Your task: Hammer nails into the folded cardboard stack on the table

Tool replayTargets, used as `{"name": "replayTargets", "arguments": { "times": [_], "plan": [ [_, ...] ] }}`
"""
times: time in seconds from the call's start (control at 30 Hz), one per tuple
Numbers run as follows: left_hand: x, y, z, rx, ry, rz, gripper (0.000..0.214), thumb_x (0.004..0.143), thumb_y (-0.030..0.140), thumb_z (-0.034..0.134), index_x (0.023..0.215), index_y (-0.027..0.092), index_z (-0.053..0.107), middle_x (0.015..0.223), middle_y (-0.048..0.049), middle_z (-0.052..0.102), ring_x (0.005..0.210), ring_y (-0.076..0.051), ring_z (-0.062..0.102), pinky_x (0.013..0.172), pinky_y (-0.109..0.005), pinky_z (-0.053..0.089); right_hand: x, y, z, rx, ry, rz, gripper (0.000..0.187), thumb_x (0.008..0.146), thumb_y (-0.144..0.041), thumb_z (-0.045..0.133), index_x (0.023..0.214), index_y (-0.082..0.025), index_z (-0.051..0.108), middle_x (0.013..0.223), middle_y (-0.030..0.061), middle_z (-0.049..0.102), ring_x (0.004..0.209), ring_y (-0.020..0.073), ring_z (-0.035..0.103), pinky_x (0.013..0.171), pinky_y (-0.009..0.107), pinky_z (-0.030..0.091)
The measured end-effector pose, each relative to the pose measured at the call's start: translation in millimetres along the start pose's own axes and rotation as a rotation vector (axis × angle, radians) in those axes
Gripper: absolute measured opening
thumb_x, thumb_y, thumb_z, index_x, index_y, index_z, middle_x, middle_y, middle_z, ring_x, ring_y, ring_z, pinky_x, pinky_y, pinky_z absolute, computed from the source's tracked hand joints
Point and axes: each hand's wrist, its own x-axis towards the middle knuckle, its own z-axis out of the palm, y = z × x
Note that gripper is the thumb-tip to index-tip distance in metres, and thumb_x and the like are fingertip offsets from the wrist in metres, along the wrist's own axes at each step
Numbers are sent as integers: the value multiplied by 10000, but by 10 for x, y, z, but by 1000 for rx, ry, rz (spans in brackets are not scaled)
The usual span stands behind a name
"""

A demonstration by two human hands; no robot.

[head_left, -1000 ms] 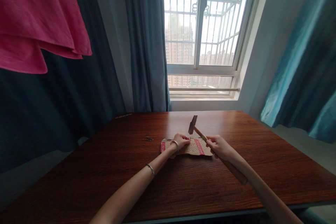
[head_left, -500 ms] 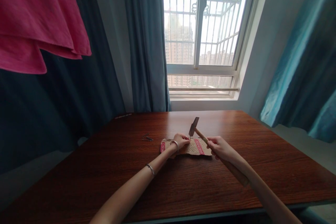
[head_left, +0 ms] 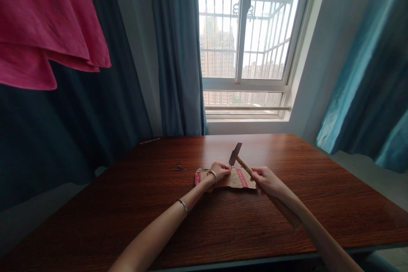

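Note:
My right hand [head_left: 269, 182] is wrapped round the wooden handle of a hammer [head_left: 236, 154]. Its metal head is low over the fingertips of my left hand [head_left: 219, 171], at the top of a thin nail [head_left: 231, 167]. My left thumb and fingers pinch that nail upright. Beneath both hands lies a flat tan piece [head_left: 235, 178] with dark dots and pink bands; its left part is partly covered by my left hand and wrist. What it is made of, I cannot tell.
Several loose dark nails [head_left: 180, 166] lie on the brown wooden table [head_left: 172, 229], left of the dotted piece. Behind the table are a barred window [head_left: 242, 42] and blue curtains [head_left: 178, 51]. A pink cloth [head_left: 51, 25] hangs at the upper left.
The hammer head has shifted very slightly and sits over the nail as before. My left hand keeps its place.

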Motion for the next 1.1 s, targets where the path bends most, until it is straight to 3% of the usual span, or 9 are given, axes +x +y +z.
{"name": "replayTargets", "arguments": {
  "times": [0.43,0.77,1.1],
  "plan": [
    [24,-28,1,16,4,17,263,627,326,612,770,122,697,700,-33,674,672,-155,581,561,-208,398,-33,-24,14,-32,89,-46,322,770,-353,359,844,-120,569,688,29,569,374,46,418,324,157,300],
    [39,-40,28,12,6,-16,262,624,313,615,784,122,696,751,-43,681,705,-161,591,586,-213,422,-30,-6,85,-182,159,-124,252,773,-255,368,783,-136,590,650,12,554,418,56,419,386,165,313],
    [23,-22,19,22,-2,11,265,626,324,608,776,126,700,726,-40,681,687,-161,587,559,-206,402,-48,-76,75,-182,137,-134,261,783,-258,361,784,-133,589,666,20,564,420,58,420,386,165,315]
  ]
}}
